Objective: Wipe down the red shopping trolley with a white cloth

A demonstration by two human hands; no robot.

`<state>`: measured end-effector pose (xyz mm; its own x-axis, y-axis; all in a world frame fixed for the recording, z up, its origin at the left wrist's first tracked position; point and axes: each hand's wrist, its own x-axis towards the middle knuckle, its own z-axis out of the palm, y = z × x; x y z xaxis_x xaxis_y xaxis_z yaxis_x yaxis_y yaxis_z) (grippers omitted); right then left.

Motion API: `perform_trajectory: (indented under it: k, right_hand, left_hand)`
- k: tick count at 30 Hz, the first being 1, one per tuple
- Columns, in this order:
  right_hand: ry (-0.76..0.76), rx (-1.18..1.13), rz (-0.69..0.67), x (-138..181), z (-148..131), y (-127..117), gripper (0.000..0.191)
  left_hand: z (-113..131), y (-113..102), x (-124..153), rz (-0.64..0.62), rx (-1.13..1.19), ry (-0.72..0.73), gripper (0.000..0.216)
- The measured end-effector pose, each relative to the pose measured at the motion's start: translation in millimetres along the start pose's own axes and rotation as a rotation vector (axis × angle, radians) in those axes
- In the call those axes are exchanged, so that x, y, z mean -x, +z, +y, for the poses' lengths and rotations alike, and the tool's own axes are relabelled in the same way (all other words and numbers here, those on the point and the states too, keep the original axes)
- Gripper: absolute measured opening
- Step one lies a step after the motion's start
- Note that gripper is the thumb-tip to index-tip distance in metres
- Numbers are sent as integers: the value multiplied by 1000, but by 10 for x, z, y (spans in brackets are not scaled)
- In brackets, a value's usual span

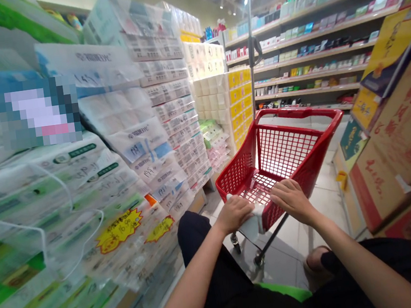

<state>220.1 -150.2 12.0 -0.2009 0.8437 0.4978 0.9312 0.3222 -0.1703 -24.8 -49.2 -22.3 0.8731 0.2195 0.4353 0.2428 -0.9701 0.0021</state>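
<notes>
A red plastic shopping cart (289, 143) with a grid-patterned basket stands in front of me. My left hand (236, 212) is closed over the near edge of the cart, beside a whitish-grey piece (259, 213) on that side. To its right, my right hand (291, 202) is curled over the same near edge, fingers pointing toward the basket. Both palms are hidden from this angle. Inside the basket no goods show; the floor is visible through its grid.
On the left rise stacks of wrapped tissue packs (169, 78), with yellow price tags (120, 231) on the nearer ones. Cardboard boxes (406, 122) line the right side. Ahead are stocked shelves (301, 50) and a thin metal pole (250, 42). A tiled aisle (328, 198) runs between.
</notes>
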Motion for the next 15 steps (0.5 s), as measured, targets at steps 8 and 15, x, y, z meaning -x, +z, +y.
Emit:
perform_trajectory:
  k: [8, 15]
  right_hand:
    - [6, -4, -20, -30, -68, -67, 27]
    - [-19, 15, 29, -32, -78, -28, 28]
  left_hand:
    - [-119, -96, 79, 45, -21, -162, 30]
    - [712, 234, -237, 189, -103, -376, 28]
